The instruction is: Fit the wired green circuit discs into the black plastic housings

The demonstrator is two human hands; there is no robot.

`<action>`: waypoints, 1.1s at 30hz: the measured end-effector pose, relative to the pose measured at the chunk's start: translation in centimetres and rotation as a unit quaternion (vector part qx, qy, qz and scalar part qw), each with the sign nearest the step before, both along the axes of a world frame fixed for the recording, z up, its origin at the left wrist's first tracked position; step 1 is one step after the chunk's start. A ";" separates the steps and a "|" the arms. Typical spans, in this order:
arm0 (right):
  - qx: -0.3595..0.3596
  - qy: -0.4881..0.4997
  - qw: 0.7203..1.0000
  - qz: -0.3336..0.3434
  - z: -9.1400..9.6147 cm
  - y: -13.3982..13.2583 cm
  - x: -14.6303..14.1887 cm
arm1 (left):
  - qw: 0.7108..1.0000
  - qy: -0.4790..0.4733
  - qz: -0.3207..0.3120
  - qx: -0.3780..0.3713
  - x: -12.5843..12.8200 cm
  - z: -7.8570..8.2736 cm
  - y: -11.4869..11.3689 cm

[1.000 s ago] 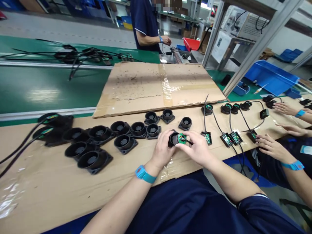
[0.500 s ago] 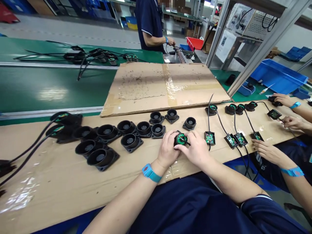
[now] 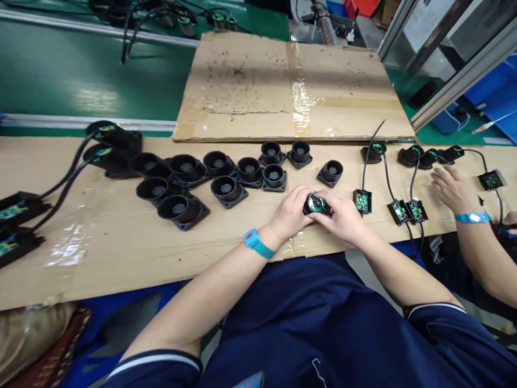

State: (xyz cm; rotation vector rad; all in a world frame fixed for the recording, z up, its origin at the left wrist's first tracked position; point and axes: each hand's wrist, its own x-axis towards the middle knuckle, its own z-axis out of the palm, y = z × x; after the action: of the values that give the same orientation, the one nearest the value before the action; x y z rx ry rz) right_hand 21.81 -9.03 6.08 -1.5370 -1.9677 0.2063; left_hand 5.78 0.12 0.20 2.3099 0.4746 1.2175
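While clasped low over the surface [image 3: 121, 253]: round black part [image 3: 316, 205], green board face up, just in front of the cardboard sheet [image 3: 291, 86], toward its right half.
Left hand [image 3: 288, 215]: grip closed round the part's left side; blue wristband [image 3: 258, 243] on the wrist.
Right hand [image 3: 343, 218]: grip closed on the part's right side, fingers curled over it.
Black housings [image 3: 226, 188]: clustered in front of the cardboard sheet's left half, cups up.
Wired boards [image 3: 362, 200]: in front of the cardboard sheet's right corner.
Co-worker's hand [image 3: 450, 188]: right of the cardboard sheet's near corner, spread low over the surface.
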 end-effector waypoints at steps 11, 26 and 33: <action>0.022 0.040 0.996 -0.071 0.2 -4.1 1.2 | 1.000 0.019 -0.012 0.002 -0.3 0.4 -0.6; 0.009 0.006 0.999 -0.047 1.0 -3.3 0.5 | 0.999 0.038 -0.010 -0.036 -0.2 0.4 -0.6; -0.081 -0.043 0.995 -0.039 0.1 -0.6 -1.1 | 0.994 0.059 -0.039 -0.079 -1.1 -1.3 -0.1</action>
State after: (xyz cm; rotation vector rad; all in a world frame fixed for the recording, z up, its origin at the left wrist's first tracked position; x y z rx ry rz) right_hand 20.73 -9.68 6.22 -1.7496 -1.9938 0.2778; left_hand 4.65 0.02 -1.13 2.2498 0.4974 0.9752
